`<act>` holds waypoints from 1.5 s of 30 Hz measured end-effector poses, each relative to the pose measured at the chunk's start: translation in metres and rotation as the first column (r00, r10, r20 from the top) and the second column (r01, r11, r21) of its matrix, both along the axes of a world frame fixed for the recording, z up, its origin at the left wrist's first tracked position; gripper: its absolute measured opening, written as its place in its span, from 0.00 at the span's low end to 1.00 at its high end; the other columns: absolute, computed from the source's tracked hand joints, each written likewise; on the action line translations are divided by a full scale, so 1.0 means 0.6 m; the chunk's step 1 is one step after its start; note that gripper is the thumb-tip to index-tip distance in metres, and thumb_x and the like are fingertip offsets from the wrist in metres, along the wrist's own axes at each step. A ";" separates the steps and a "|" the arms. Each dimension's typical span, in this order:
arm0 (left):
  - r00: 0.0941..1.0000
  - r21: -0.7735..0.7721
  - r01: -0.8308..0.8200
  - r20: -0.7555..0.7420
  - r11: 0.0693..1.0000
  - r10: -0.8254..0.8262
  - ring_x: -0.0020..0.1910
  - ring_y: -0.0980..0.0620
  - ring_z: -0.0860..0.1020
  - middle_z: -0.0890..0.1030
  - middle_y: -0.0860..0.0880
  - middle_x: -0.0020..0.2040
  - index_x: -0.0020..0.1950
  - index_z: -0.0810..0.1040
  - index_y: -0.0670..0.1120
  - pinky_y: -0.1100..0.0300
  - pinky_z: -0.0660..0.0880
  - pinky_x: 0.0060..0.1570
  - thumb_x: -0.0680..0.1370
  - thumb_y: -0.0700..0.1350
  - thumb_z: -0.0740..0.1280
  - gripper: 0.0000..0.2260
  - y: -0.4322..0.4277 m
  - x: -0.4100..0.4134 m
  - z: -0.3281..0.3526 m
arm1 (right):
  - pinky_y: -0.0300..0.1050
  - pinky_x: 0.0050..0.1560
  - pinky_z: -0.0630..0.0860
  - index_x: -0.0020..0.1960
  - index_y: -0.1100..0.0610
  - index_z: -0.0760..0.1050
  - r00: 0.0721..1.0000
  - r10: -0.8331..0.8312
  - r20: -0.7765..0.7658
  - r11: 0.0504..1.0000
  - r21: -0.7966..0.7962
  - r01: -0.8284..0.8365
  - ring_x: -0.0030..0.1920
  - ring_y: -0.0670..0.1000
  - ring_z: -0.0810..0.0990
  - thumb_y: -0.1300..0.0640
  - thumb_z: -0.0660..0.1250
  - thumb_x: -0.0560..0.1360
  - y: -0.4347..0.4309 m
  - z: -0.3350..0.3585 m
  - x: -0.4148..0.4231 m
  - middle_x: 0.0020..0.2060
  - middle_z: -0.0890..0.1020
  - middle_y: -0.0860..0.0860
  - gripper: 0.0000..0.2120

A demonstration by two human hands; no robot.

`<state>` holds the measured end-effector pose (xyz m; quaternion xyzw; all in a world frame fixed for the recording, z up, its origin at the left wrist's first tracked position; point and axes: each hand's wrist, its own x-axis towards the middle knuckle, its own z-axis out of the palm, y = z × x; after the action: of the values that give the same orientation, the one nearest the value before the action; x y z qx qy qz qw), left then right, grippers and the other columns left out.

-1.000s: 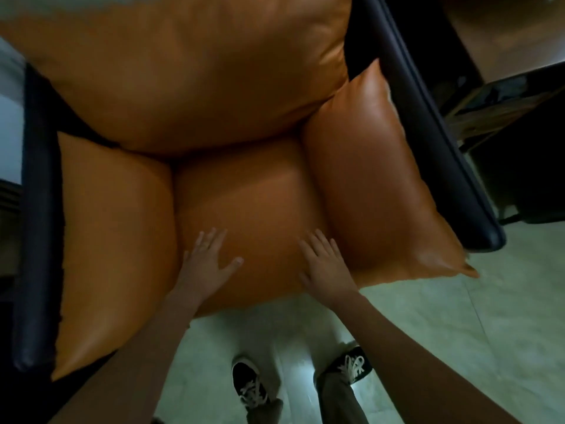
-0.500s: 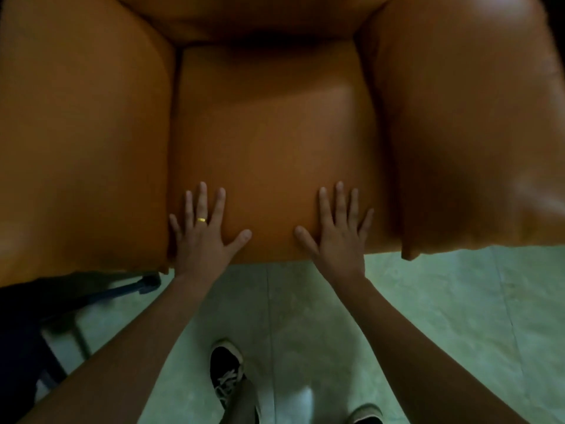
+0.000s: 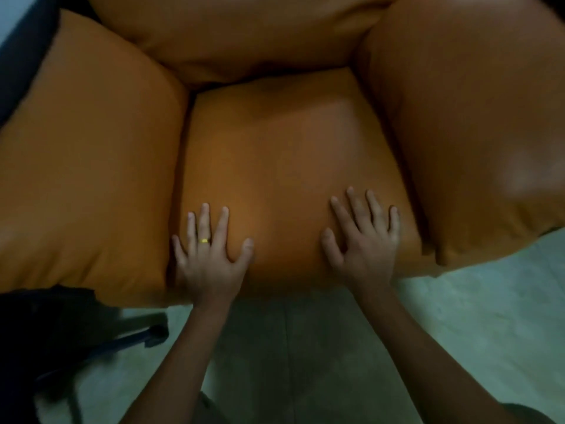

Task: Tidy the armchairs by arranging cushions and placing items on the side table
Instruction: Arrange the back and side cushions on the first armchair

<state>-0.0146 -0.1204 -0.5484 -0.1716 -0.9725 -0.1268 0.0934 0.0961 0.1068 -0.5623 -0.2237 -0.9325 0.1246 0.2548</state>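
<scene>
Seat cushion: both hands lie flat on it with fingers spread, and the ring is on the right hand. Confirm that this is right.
One detail is wrong. The ring is on the left hand, not the right hand, as the head view shows. Both hands do lie flat on the seat cushion with fingers spread.

Every cushion is plain burnt orange, the floor pale green, the armchair frame black, one gold ring.
</scene>
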 end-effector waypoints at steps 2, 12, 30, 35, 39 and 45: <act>0.999 0.135 -0.028 -0.030 0.990 0.032 0.81 0.48 0.57 0.64 0.50 0.80 0.77 0.70 0.52 0.39 0.51 0.77 0.79 0.63 0.57 0.28 0.002 0.003 -0.008 | 0.62 0.77 0.50 0.73 0.48 0.74 0.999 -0.005 -0.040 1.000 0.004 0.005 0.76 0.58 0.66 0.42 0.60 0.78 0.004 -0.006 -0.003 0.75 0.72 0.51 0.26; 0.967 0.342 -0.044 -0.223 0.939 0.127 0.76 0.48 0.66 0.75 0.52 0.72 0.68 0.79 0.51 0.42 0.54 0.76 0.79 0.55 0.61 0.20 0.032 0.015 -0.049 | 0.64 0.77 0.47 0.69 0.49 0.77 0.978 -0.086 -0.189 0.993 0.062 0.099 0.75 0.62 0.68 0.45 0.60 0.77 0.006 -0.029 -0.020 0.72 0.75 0.53 0.23; 0.996 0.137 -0.034 -0.082 0.990 0.045 0.80 0.50 0.57 0.64 0.55 0.79 0.77 0.68 0.56 0.38 0.49 0.77 0.82 0.59 0.50 0.24 0.027 0.011 -0.029 | 0.65 0.77 0.50 0.71 0.48 0.76 0.987 -0.097 -0.124 0.994 0.033 0.102 0.76 0.60 0.65 0.46 0.59 0.78 -0.003 -0.020 -0.023 0.74 0.73 0.50 0.23; 0.998 0.214 0.065 -0.010 0.975 -0.065 0.80 0.53 0.54 0.60 0.53 0.81 0.79 0.64 0.50 0.42 0.57 0.78 0.83 0.57 0.54 0.25 -0.062 -0.005 -0.021 | 0.51 0.79 0.45 0.72 0.50 0.75 0.995 0.000 -0.104 1.000 -0.016 -0.002 0.78 0.55 0.62 0.47 0.59 0.82 0.044 -0.001 0.021 0.74 0.73 0.49 0.21; 0.987 0.238 0.155 -0.077 0.959 -0.141 0.80 0.49 0.56 0.61 0.47 0.81 0.79 0.64 0.44 0.48 0.57 0.77 0.83 0.54 0.53 0.26 -0.085 -0.015 -0.037 | 0.40 0.78 0.56 0.69 0.63 0.76 0.961 0.107 -0.253 0.985 -0.107 -0.137 0.75 0.60 0.67 0.56 0.59 0.81 0.098 -0.014 0.047 0.70 0.76 0.60 0.20; 0.938 0.276 0.225 -0.321 0.935 -0.131 0.75 0.39 0.66 0.71 0.38 0.74 0.72 0.73 0.37 0.58 0.57 0.77 0.82 0.48 0.57 0.23 -0.076 -0.035 -0.062 | 0.49 0.76 0.63 0.66 0.65 0.78 0.940 0.139 -0.313 0.990 0.046 -0.131 0.71 0.62 0.71 0.56 0.58 0.81 0.118 -0.042 0.034 0.66 0.77 0.60 0.20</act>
<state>-0.0356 -0.1661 -0.5856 -0.2603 -0.8957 -0.2576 0.2523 0.1167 0.1778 -0.5873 -0.1335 -0.8943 0.1645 0.3941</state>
